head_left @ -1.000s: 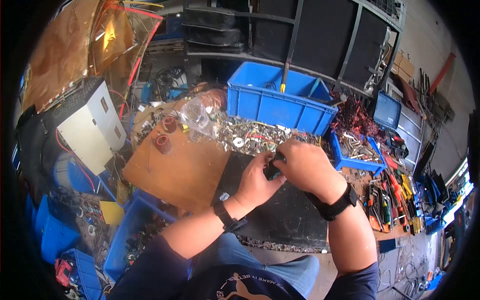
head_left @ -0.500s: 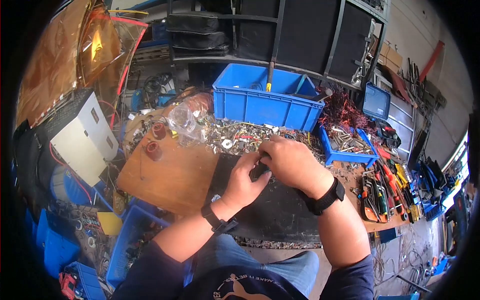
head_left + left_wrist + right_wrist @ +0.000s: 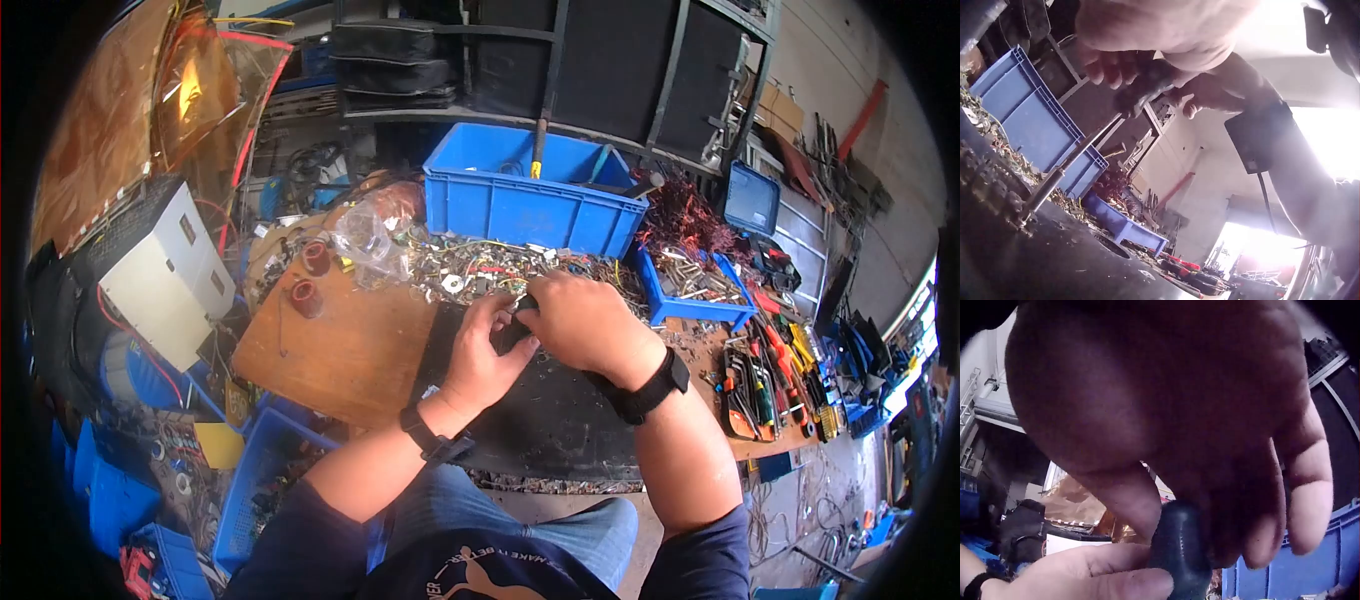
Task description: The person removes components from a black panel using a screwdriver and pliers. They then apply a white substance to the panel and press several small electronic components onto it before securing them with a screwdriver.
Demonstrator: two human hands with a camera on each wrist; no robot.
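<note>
Both hands meet around a screwdriver with a dark handle [image 3: 1182, 550], over the black work surface [image 3: 550, 430]. My right hand [image 3: 592, 325] grips the handle from above. Lower on the same handle, the thumb and fingers of my left hand [image 3: 485, 355] pinch it, as the right wrist view shows. In the left wrist view the metal shaft [image 3: 1079, 151] slants down to a thicker metal end, whose tip stands at a row of small metal parts [image 3: 994, 194] on the black surface. The hands hide most of the handle in the head view.
Behind the hands lies a heap of scrap wire and parts [image 3: 490, 268] before a large blue crate [image 3: 530, 210]. To the right are a small blue bin [image 3: 700, 312] of metal pieces and several hand tools [image 3: 765, 390]. A brown board [image 3: 340, 350] bears two reddish-brown coils [image 3: 307, 298].
The head view swung slightly, so the scene and hands sit further left than one second ago. My left fingers have shifted a little on the screwdriver handle; both hands stay together on it.
</note>
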